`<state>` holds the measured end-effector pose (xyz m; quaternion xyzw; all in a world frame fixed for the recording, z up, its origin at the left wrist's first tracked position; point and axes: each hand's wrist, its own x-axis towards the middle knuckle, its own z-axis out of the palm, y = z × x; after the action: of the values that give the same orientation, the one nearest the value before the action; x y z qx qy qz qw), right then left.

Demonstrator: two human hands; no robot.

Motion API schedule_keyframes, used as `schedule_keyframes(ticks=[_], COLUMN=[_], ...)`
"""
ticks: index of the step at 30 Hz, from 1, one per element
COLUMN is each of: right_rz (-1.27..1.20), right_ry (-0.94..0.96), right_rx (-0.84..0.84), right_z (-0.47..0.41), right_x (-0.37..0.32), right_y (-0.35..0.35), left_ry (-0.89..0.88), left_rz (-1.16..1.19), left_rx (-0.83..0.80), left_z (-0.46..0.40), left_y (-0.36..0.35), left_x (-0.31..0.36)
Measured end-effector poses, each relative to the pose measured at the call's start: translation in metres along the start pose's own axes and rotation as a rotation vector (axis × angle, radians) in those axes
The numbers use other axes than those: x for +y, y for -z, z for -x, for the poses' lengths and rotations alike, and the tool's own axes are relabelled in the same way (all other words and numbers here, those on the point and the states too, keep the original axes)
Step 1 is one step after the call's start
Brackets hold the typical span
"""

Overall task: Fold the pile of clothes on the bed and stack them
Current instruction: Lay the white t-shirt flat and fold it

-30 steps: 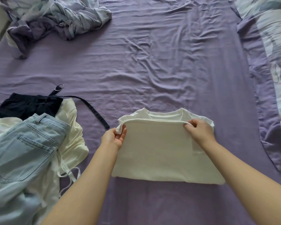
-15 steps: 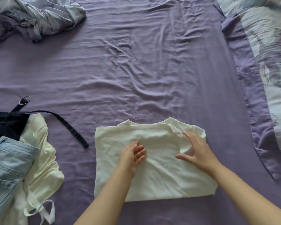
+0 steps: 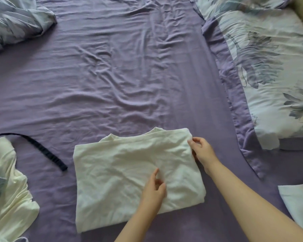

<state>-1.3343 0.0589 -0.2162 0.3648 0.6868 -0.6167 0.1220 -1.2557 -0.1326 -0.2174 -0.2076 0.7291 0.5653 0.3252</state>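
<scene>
Right hand (image 3: pixel 202 151) shifted to pinch the folded white T-shirt (image 3: pixel 133 173) edge; left hand (image 3: pixel 155 188) rested flat, fingers relaxed. I judged the pile (image 3: pixel 5 186) unfolded.

Two bare forearms showed, entering from the near edge, with no sleeve reaching as far as either wrist. The left hand (image 3: pixel 154 188) and the right hand (image 3: pixel 202 151) carried no ring, watch or bracelet that could be seen. Fingernails looked short and unpainted, though too small to tell surely.
</scene>
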Motion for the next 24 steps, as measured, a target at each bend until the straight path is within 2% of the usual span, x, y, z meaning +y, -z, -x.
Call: schedule_keyframes(ticks=[3, 6, 11, 16, 20, 24], right_rz=[0.065, 0.248, 0.258, 0.495, 0.539, 0.404], right_ry=[0.011, 0.013, -0.032, 0.025, 0.046, 0.024], right_rx=[-0.079, -0.127, -0.241, -0.079, -0.045, -0.049], right_z=[0.022, 0.053, 0.094, 0.097, 0.087, 0.070], right_x=[0.023, 0.053, 0.085, 0.088, 0.080, 0.053], right_y=[0.019, 0.039, 0.049, 0.063, 0.060, 0.034], left_ry=[-0.153, -0.198, -0.089, -0.037, -0.052, -0.064], left_rz=[-0.314, -0.409, -0.250, -0.261, -0.283, 0.059], left_rx=[-0.036, -0.110, -0.203, -0.168, -0.093, -0.028], left_z=[0.010, 0.018, 0.028, 0.034, 0.028, 0.021], left_y=[-0.004, -0.014, -0.038, -0.045, -0.047, -0.049], left_x=[-0.012, -0.013, -0.006, -0.011, -0.008, 0.021])
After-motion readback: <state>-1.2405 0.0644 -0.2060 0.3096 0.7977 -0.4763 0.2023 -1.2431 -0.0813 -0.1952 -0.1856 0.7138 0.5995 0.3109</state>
